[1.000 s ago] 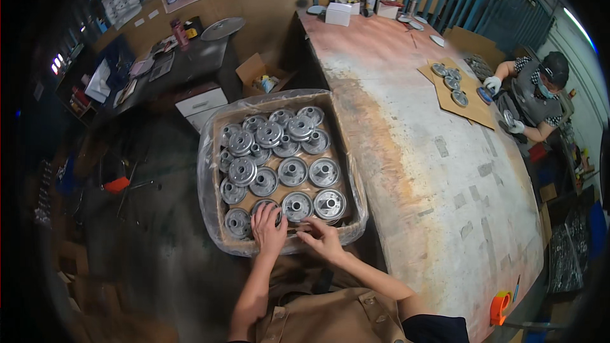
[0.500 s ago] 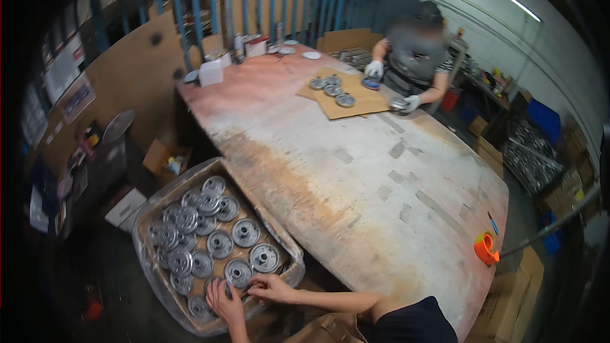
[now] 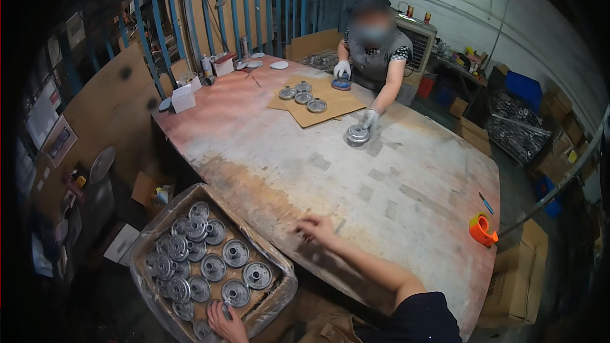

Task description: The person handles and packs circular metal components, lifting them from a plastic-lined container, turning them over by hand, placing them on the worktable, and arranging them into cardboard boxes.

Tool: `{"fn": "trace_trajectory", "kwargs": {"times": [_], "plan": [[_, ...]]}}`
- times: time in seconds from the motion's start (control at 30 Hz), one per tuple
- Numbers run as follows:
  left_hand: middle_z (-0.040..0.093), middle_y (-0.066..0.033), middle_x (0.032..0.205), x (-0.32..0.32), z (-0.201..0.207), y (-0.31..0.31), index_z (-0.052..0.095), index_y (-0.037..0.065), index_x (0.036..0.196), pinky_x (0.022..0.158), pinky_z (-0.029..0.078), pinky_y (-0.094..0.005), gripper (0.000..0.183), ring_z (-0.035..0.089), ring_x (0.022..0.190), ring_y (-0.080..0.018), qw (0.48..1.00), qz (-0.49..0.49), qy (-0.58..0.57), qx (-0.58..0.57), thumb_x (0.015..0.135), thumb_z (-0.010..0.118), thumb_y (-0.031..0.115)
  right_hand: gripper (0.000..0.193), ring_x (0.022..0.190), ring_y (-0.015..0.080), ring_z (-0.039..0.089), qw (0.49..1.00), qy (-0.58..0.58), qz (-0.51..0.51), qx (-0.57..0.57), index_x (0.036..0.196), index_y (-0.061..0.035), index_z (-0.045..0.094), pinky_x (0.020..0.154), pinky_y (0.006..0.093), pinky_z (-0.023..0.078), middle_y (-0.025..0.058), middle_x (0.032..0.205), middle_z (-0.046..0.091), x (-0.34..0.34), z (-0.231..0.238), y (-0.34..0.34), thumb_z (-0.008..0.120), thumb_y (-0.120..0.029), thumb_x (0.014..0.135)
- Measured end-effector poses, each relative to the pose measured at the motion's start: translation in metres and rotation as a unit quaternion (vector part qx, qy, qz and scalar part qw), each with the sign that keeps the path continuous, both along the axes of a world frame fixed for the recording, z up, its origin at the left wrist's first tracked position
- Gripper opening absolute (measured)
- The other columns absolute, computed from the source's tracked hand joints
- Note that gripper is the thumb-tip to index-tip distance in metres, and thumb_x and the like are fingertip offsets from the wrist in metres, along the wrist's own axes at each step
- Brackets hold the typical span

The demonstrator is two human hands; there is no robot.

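In the lined carton (image 3: pixel 287 293) at lower left lie many round grey metal discs with raised hubs, such as one metal disc (image 3: pixel 257 275) near the carton's right side. My left hand (image 3: pixel 227 324) is down at the carton's near end, fingers bent round the edge of a metal disc that it mostly covers. Over the table's near-left edge is my right hand (image 3: pixel 319 231), empty, fingers apart and slightly blurred. Across the table, a co-worker's gloved hand (image 3: pixel 370 119) holds a metal disc (image 3: pixel 357 134) low at the tabletop.
The big worn table (image 3: pixel 343 203) lies in front of me. Several discs sit on a cardboard sheet (image 3: pixel 305 116) near the co-worker (image 3: pixel 375 51), whose other hand is at a blue-rimmed round thing (image 3: pixel 341 83). An orange tape dispenser (image 3: pixel 483 231) and a blue pen-like tool (image 3: pixel 485 202) are at right.
My right hand has left the carton and moved up and right over the table. My left hand stays in the carton. The co-worker's arm has reached toward me with a disc.
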State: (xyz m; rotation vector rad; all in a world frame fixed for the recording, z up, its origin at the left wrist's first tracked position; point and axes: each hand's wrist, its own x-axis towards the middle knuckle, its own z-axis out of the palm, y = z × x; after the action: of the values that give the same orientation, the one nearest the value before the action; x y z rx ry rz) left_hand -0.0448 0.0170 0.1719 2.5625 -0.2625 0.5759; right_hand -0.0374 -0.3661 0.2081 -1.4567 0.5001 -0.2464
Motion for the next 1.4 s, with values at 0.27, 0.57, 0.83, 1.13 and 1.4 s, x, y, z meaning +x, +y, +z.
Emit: {"fn": "trace_trajectory", "kwargs": {"times": [0.27, 0.57, 0.83, 1.13, 1.4], "plan": [[0.061, -0.0121, 0.115, 0.004, -0.007, 0.005, 0.063, 0.003, 0.102, 0.1, 0.035, -0.0469, 0.025, 0.049, 0.119, -0.0336, 0.999, 0.007, 0.035, 0.009, 0.081, 0.065, 0.016, 0.049, 0.066, 0.0226, 0.066, 0.943, 0.02, -0.293, 0.159, 0.111, 0.0032, 0.057, 0.04, 0.029, 0.044, 0.0158, 0.099, 0.066, 0.039, -0.024, -0.174, 0.073, -0.033, 0.083], [0.062, -0.0098, 0.113, 0.007, -0.011, 0.003, 0.063, 0.005, 0.099, 0.097, 0.037, -0.0446, 0.022, 0.053, 0.116, -0.031, 0.999, 0.029, 0.008, 0.03, 0.079, 0.066, 0.013, 0.059, 0.072, 0.0283, 0.065, 0.893, 0.002, -0.356, 0.277, 0.115, -0.0032, 0.051, 0.047, 0.032, 0.048, 0.018, 0.092, 0.063, 0.1, -0.046, -0.3, 0.073, -0.046, 0.08], [0.062, -0.0111, 0.113, 0.008, -0.014, 0.003, 0.063, 0.005, 0.1, 0.099, 0.036, -0.0468, 0.023, 0.052, 0.116, -0.0331, 0.999, 0.036, 0.028, 0.025, 0.078, 0.065, 0.013, 0.023, 0.05, 0.0186, 0.058, 0.851, -0.077, -0.41, 0.32, 0.089, -0.0036, 0.057, 0.039, 0.0278, 0.041, 0.0122, 0.07, 0.062, 0.103, -0.068, -0.328, 0.072, -0.019, 0.081], [0.062, -0.0108, 0.113, 0.008, -0.008, 0.002, 0.064, 0.005, 0.1, 0.098, 0.038, -0.0456, 0.023, 0.052, 0.115, -0.0328, 0.999, 0.028, 0.015, 0.012, 0.078, 0.065, 0.012, 0.016, 0.044, 0.0105, 0.053, 0.94, -0.076, -0.323, 0.079, 0.077, -0.0041, 0.057, 0.039, 0.0242, 0.04, 0.0018, 0.059, 0.056, 0.048, -0.023, -0.194, 0.072, -0.012, 0.078], [0.062, -0.0078, 0.114, 0.007, -0.008, 0.004, 0.065, 0.007, 0.103, 0.099, 0.037, -0.0441, 0.026, 0.053, 0.116, -0.0297, 0.999, 0.031, 0.007, 0.002, 0.079, 0.066, 0.016, 0.011, 0.047, 0.0063, 0.047, 0.952, -0.148, 0.031, 0.265, 0.088, -0.0053, 0.06, 0.041, 0.0203, 0.038, -0.0003, 0.069, 0.058, -0.005, 0.032, 0.006, 0.067, -0.006, 0.08]]}}
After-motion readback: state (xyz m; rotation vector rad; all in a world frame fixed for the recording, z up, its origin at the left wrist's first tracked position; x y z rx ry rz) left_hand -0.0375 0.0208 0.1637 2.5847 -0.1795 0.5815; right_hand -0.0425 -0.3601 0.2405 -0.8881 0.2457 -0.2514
